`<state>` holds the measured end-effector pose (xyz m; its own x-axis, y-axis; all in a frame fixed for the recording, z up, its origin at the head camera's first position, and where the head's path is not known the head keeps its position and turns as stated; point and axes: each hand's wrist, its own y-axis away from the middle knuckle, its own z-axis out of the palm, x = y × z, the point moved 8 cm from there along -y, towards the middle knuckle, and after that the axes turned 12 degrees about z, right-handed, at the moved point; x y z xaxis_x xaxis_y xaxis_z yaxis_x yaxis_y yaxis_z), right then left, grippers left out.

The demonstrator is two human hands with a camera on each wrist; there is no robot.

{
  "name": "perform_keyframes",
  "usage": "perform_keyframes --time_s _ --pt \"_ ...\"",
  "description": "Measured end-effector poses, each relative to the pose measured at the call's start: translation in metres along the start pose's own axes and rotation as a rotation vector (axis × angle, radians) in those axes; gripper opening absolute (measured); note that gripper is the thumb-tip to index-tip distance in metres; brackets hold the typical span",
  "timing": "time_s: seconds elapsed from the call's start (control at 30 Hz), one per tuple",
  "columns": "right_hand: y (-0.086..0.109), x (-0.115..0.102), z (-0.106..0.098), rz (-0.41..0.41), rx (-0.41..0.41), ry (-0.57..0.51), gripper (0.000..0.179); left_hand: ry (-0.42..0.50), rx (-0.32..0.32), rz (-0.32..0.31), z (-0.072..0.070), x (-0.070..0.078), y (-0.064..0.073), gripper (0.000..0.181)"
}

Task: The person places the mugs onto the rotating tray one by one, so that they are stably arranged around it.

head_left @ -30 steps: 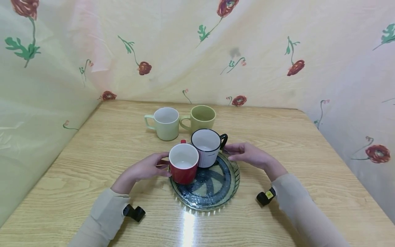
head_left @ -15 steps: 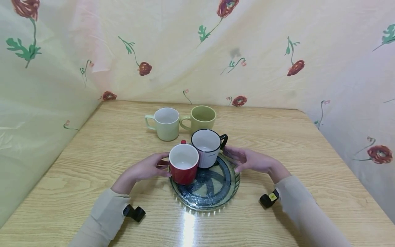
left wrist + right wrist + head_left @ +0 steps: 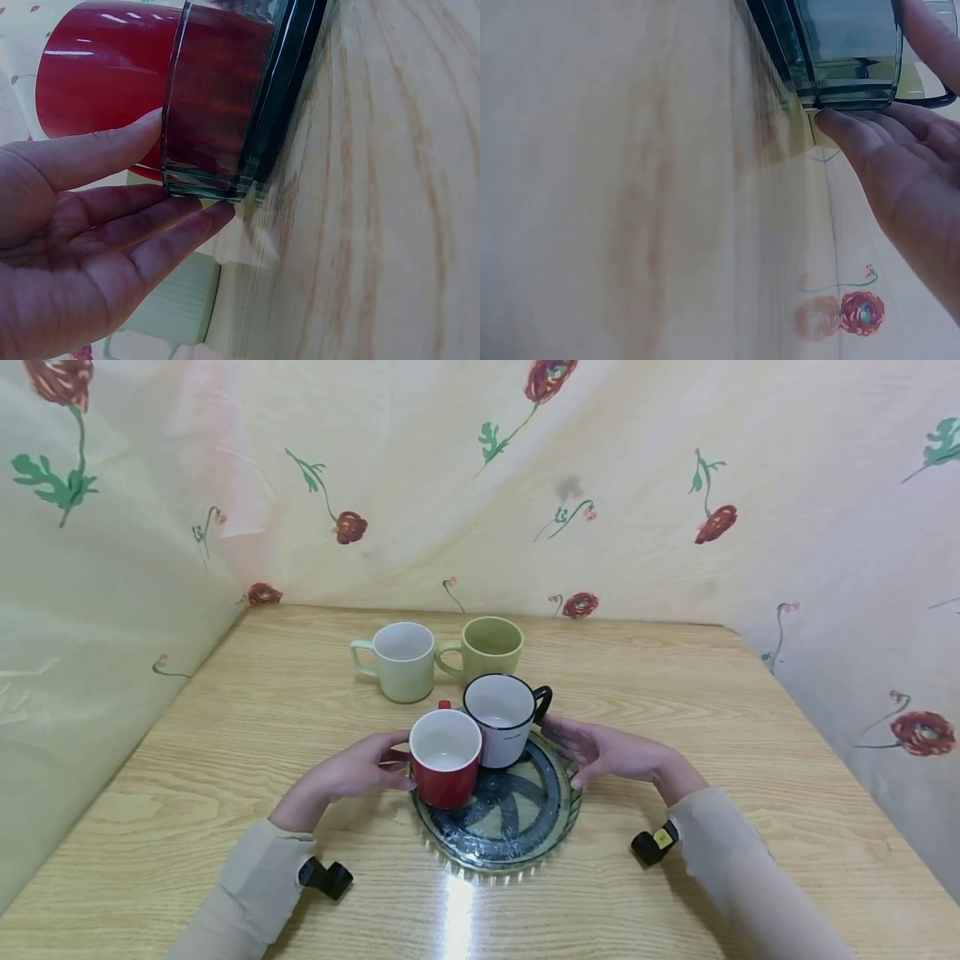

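Note:
A round clear-glass dish (image 3: 517, 857) with a fluted wall and dark pattern stands on the wooden table. My left hand (image 3: 358, 768) grips its left side; in the left wrist view the thumb lies at the dish's rim (image 3: 171, 97) and the fingertips meet the outer wall. On the opposite side my right hand (image 3: 618, 753) holds the dish likewise, its fingers (image 3: 855, 131) along the wall. Inside the dish stand a red mug (image 3: 447, 785), close to my left fingers, and a white mug (image 3: 504, 743) with a black rim and handle, close to my right fingers.
Just behind the dish stand a pale green mug (image 3: 407, 678) and an olive-green mug (image 3: 495, 656), handles to the left. A flower-printed cloth (image 3: 420, 485) hangs around the wooden table (image 3: 210, 735) at the back and sides.
My right hand has shifted slightly nearer, its thumb coming to the dish's rim and its fingers settling along the wall. The left hand, dish and mugs stay in place.

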<state>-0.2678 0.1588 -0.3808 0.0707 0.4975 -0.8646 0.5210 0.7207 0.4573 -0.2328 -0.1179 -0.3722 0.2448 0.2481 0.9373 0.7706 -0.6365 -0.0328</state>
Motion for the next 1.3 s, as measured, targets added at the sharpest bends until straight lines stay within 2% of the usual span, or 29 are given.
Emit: perform_keyframes --time_s 0.17,0.53,1.03,1.3 --pt "0.002 0.004 -0.001 0.024 0.032 0.015 0.106 -0.017 0.003 0.005 -0.001 0.000 0.000 0.062" --pt "0.009 0.001 0.008 0.009 0.088 0.043 0.104 -0.025 -0.011 0.032 0.000 0.004 -0.001 0.061" --pt "0.024 0.002 0.022 0.015 0.230 0.127 0.105 -0.033 -0.024 0.049 0.003 0.005 -0.001 0.064" --pt "0.030 0.001 0.029 0.048 0.289 0.116 0.104 -0.037 -0.033 0.054 0.003 0.007 0.000 0.065"
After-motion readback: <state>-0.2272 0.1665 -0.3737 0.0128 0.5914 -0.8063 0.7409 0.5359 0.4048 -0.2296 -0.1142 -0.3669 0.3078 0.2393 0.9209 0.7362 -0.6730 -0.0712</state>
